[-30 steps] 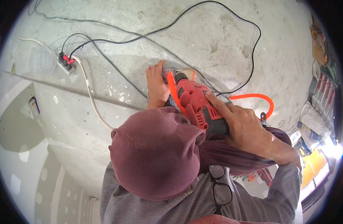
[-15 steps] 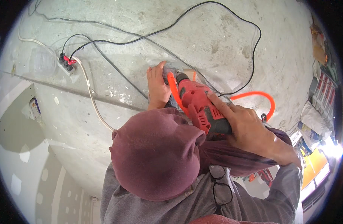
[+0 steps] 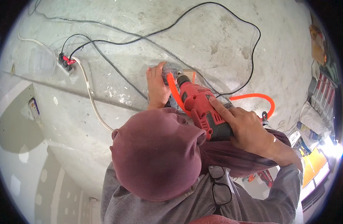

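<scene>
My right hand [image 3: 250, 128] is wrapped round the rear of a red and black power drill [image 3: 199, 100], index finger stretched along its body. The drill's black chuck points away and to the left, toward a clear plastic container [image 3: 173, 70] close to the floor. Against that container's left side rests my left hand [image 3: 158, 86], fingers curved around it and thumb hidden. An orange hose [image 3: 173, 87] runs from the container along the drill. The bit's tip cannot be made out clearly. Rounded maroon cloth [image 3: 156, 153] hides my left forearm.
Black cables [image 3: 149, 35] loop over the concrete floor [image 3: 201, 41] from a power strip [image 3: 65, 64] at left. Beside it stands a clear tub [image 3: 43, 61]. Another length of orange hose [image 3: 253, 95] curves at right. Glasses [image 3: 220, 186] hang on my grey shirt.
The drill has shifted and turned slightly, its chuck a little nearer to me. My right hand has moved slightly with it. My left hand stays at the container.
</scene>
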Available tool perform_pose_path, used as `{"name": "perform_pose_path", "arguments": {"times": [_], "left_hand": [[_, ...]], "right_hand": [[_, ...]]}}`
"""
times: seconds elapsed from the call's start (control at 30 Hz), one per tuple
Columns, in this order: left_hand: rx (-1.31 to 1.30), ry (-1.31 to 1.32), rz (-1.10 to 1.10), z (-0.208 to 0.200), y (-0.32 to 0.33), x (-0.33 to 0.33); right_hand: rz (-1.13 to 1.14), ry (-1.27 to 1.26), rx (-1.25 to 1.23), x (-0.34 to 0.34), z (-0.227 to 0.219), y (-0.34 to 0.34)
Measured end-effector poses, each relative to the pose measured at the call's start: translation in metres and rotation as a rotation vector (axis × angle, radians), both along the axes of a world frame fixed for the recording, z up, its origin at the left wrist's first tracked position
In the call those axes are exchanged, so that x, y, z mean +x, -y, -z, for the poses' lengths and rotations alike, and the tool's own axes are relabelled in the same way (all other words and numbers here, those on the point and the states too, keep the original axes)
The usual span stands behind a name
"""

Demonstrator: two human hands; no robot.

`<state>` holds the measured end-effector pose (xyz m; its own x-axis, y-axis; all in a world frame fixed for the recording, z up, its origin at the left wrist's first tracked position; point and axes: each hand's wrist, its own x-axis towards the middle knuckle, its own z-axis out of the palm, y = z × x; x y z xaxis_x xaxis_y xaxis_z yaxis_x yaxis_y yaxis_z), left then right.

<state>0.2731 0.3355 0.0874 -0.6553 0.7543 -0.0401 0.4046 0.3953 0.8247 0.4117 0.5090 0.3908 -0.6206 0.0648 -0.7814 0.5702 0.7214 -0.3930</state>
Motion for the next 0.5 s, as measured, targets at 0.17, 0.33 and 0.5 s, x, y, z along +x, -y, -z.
{"name": "perform_pose_path", "arguments": {"times": [0.17, 0.33, 0.5], "left_hand": [[0.016, -0.005, 0.011, -0.001, 0.002, -0.001], [0.02, 0.003, -0.007, -0.002, 0.002, 0.0], [0.004, 0.021, 0.012, 0.006, 0.004, 0.001]], "right_hand": [[0.031, -0.032, 0.002, 0.008, 0.002, 0.005], [0.018, -0.144, 0.005, 0.013, 0.001, 0.008], [0.068, -0.076, -0.018, 0.014, -0.001, 0.01]]}}
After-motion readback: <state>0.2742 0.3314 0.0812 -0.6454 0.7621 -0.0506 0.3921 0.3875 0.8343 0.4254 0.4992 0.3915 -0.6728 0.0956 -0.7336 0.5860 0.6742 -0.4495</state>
